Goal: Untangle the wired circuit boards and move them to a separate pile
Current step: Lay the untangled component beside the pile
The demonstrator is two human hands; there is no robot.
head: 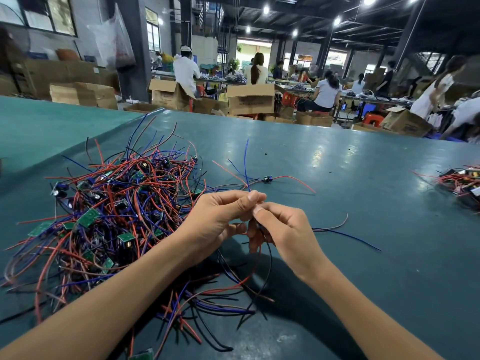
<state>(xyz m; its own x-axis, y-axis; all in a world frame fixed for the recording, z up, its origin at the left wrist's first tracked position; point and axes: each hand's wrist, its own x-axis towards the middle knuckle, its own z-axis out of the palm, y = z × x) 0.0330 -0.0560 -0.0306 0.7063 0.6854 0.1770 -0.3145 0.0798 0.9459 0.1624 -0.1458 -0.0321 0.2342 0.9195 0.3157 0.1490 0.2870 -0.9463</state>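
Left hand (220, 214) and right hand (280, 227) fingers (255, 196) curl together, pinching thin wires (246, 165) above the table (337, 157).

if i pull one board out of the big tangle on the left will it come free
Likely drags neighbours: the tangled pile is looped through itself. The held wires look floppy, sagging below the left hand and right hand. The small green boards seem light, so easily tugged along.

Glossy teal covers the table (337, 157), the tangled pile (111, 203) mixes red, blue and black leads with small green circuit boards (88, 216), the raised wire (246, 162) is blue, the hanging wire (270, 258) black, the far pile (459, 181) mostly red and black, and the cardboard boxes (250, 100) plain brown.
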